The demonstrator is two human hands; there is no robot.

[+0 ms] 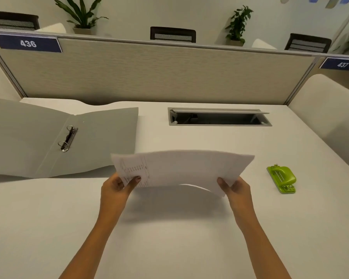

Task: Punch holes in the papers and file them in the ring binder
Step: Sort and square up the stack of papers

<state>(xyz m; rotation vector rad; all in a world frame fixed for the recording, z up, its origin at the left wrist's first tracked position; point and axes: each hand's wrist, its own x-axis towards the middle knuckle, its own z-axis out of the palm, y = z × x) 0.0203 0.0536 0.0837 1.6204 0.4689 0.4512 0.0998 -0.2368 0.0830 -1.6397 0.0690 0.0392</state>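
Both hands pinch the papers above the bench — left hand, right hand. Square the edges, then carry to the green punch — binder lies open.

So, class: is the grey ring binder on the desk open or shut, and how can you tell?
Open. The ring binder lies spread flat, both covers out, its metal rings exposed with no paper on them.
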